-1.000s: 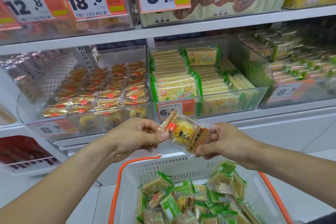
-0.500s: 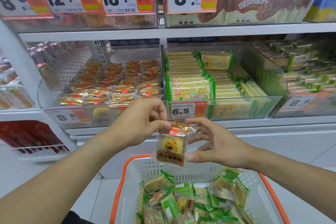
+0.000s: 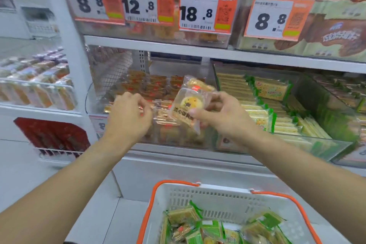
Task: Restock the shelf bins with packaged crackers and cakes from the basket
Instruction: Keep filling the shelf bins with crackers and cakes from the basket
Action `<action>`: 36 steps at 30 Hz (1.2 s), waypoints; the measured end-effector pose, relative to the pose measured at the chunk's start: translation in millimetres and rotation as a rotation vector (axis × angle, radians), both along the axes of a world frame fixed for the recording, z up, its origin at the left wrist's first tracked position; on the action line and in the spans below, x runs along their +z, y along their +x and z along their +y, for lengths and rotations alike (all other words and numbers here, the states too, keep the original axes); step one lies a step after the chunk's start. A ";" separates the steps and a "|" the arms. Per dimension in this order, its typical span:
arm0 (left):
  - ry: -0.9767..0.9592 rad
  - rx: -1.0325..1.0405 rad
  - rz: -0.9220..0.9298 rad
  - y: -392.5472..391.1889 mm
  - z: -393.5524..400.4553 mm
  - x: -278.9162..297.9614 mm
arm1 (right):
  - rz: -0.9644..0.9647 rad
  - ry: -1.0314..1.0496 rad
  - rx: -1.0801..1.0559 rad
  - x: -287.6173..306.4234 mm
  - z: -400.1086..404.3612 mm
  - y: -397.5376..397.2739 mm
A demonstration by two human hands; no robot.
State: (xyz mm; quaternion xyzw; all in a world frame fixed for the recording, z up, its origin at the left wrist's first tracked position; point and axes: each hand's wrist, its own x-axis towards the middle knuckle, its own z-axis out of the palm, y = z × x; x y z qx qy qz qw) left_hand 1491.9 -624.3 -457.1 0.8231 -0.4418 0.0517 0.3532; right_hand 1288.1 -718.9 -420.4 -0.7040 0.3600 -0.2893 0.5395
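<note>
Right hand [image 3: 221, 117] has a cake packet [image 3: 187, 108] pinched between thumb and fingers, held up right in front of the clear cake bin [image 3: 118, 77] on the middle shelf. Packet's see-through, with a round yellow cake inside and a brown label strip along the lower edge, tilted a bit. Left hand [image 3: 129, 115] is over the front of the same bin with its fingers curled down toward the packets stacked in there, but it's blurry, so I can't tell if it's actually gripping one or just touching. The bin's got rows of gold and red wrapped cakes. Just to the right sits the cracker bin [image 3: 316, 144], full of green-edged cracker packs. Down at the bottom is the white basket [image 3: 217, 194] with orange handles, holding a pile of green cracker packs and a few cake packets. Orange price tags [image 3: 206, 11] hang on the shelf above.
</note>
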 end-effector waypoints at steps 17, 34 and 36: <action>0.102 0.106 -0.151 33.1 -2.5 -43.6 | -0.054 -0.140 -0.240 -22.0 -107.1 267.0; 0.076 0.126 -0.165 34.2 -8.9 -46.4 | 0.339 -0.526 -0.116 -31.6 -106.8 276.6; -0.041 0.097 -0.137 35.5 -8.2 -48.4 | 0.341 -0.551 -0.145 -26.3 -100.5 260.7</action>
